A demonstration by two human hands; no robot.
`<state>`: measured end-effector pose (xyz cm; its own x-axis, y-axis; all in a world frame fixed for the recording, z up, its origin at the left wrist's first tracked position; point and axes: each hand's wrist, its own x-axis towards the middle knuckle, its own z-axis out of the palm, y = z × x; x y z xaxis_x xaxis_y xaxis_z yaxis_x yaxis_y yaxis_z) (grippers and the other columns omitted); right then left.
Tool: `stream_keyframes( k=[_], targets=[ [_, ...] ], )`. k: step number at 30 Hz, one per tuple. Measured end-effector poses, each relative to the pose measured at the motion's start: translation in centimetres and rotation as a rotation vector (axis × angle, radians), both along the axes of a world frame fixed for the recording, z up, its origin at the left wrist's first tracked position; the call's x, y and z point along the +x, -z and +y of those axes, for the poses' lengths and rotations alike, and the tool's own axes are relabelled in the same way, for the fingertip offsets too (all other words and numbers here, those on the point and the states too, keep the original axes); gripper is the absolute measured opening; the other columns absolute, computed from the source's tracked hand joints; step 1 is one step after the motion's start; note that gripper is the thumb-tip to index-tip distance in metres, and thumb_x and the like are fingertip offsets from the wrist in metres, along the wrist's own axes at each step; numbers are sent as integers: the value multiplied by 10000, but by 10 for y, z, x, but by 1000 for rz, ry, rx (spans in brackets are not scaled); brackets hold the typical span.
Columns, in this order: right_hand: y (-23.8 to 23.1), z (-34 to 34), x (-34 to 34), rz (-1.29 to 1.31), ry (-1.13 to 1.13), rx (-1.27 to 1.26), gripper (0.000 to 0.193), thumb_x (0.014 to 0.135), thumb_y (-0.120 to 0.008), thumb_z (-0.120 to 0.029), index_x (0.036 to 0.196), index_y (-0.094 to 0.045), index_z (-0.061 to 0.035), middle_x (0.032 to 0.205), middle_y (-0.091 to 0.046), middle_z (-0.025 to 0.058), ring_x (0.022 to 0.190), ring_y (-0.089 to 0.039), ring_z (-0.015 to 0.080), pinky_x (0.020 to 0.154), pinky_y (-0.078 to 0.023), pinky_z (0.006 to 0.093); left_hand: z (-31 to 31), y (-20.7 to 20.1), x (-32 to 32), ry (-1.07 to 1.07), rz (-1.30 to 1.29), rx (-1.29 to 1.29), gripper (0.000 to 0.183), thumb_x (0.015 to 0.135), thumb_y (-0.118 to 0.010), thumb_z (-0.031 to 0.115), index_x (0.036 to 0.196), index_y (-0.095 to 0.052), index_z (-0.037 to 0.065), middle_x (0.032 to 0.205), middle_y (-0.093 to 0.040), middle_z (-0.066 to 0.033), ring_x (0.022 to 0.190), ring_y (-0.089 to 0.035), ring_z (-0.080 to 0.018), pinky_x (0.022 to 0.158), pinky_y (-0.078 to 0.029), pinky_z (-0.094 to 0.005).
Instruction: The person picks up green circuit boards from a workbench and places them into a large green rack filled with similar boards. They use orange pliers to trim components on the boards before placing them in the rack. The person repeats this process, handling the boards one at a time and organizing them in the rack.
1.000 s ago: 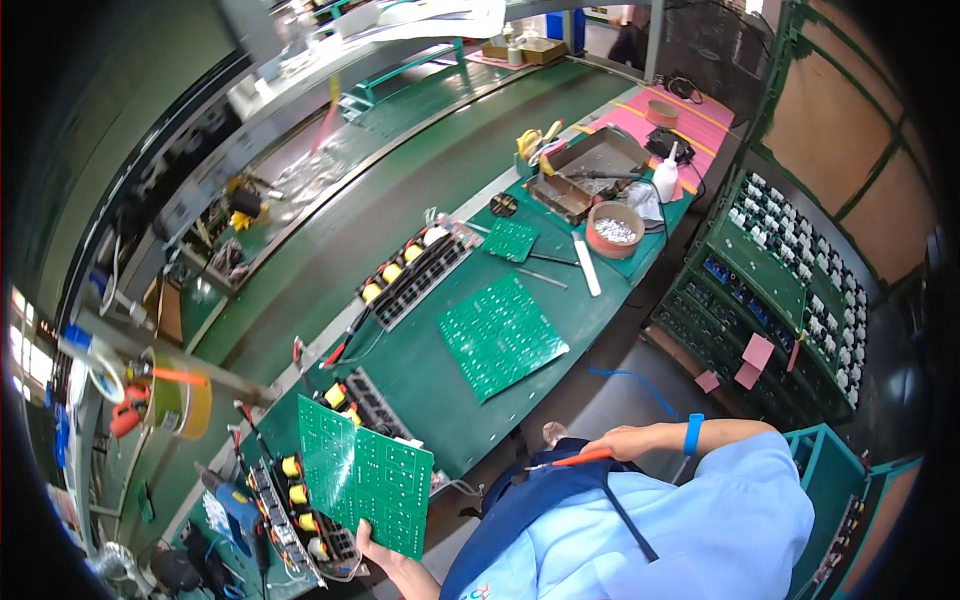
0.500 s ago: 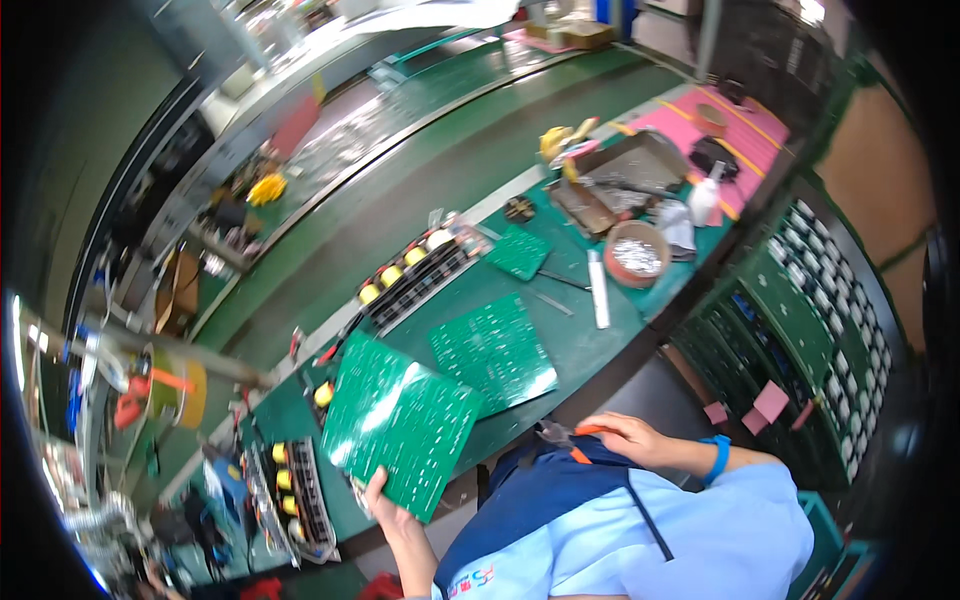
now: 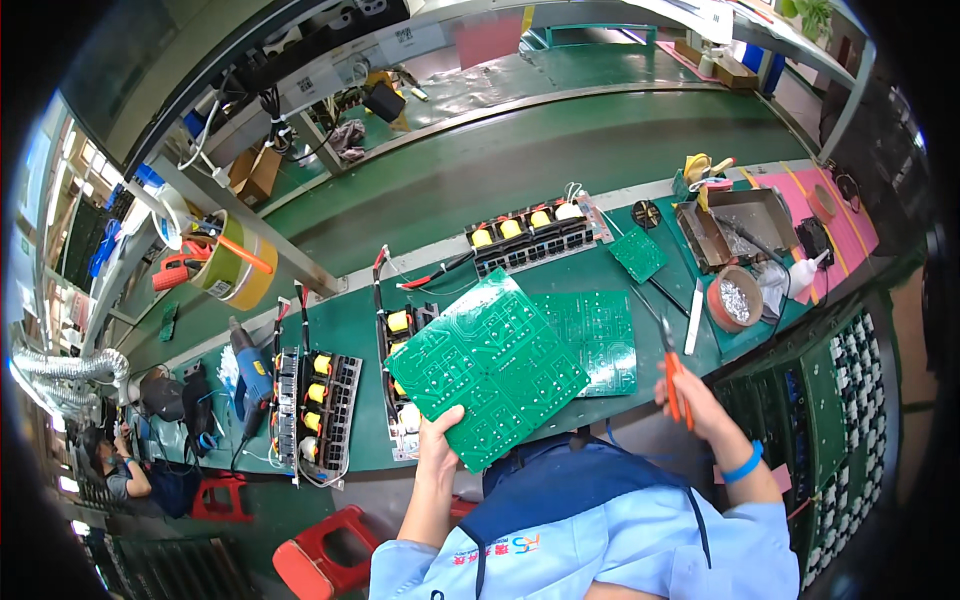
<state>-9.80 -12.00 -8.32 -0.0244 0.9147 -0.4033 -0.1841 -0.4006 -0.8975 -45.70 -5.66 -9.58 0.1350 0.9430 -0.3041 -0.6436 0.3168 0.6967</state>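
My left hand [image 3: 438,445] grips the lower left edge of a large green circuit board [image 3: 490,365], thumb on top, and the board tilts above the bench. Another green circuit board [image 3: 605,340] lies flat on the bench, partly hidden behind it. Orange-handled pliers [image 3: 672,375] are in my right hand [image 3: 697,402], at the bench's front edge, their slim metal jaws pointing away from me. A smaller green board [image 3: 638,255] lies farther back. To the left of my held board is a black module with yellow coils [image 3: 398,322], partly covered by it.
More coil modules stand at the back [image 3: 530,235] and left [image 3: 317,410]. A blue heat gun [image 3: 250,375] lies farther left. To the right are a white strip [image 3: 694,317], a bowl of small metal parts [image 3: 734,299] and a metal tray [image 3: 770,215]. A red stool [image 3: 325,555] stands below.
My right hand has risen from my waist toward the bench edge with the orange-handled pliers. The view has turned; my left hand still holds the circuit board.
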Motion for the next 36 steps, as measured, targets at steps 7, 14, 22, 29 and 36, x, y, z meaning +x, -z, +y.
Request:
stream_keyframes(
  k=[7,14,22,29,36],
  targets=[
    [-35,99,-54,-94,-531,-54,531,801,-539,-295,1216,-353,-20,845,-502,44,698,-506,96,568,-442,218,-1,-1,-12,83,-10,14,523,647,-609,28,1132,-424,-35,1059,-532,-167,915,-562,-276,785,-477,-395],
    [-17,109,-78,-109,-592,35,642,757,-596,-401,1226,-355,-34,898,-490,49,821,-485,103,654,-448,252,1,8,-23,113,-58,-9,508,659,-593,20,1134,-422,-35,1053,-533,-177,906,-565,-284,784,-477,-408],
    [-17,110,-82,-128,-607,-5,585,773,-575,-378,1212,-381,-43,852,-501,44,723,-486,96,627,-432,232,8,10,-29,121,-90,-37,483,668,-580,8,1125,-432,-35,1038,-542,-178,885,-574,-283,781,-479,-408],
    [-23,114,-83,-348,-622,249,539,757,-590,-350,1169,-419,-47,849,-509,51,738,-489,137,633,-411,268,12,3,-34,130,-70,-13,457,662,-593,3,1097,-459,-35,1020,-555,-171,868,-580,-276,775,-483,-399],
    [-30,129,-107,-1188,-518,396,448,728,-577,-232,1103,-419,-45,971,-503,205,857,-529,353,748,-430,425,20,10,-26,42,44,-4,454,670,-589,-12,1101,-446,-27,1010,-554,-156,872,-577,-257,765,-490,-381]
  ],
)
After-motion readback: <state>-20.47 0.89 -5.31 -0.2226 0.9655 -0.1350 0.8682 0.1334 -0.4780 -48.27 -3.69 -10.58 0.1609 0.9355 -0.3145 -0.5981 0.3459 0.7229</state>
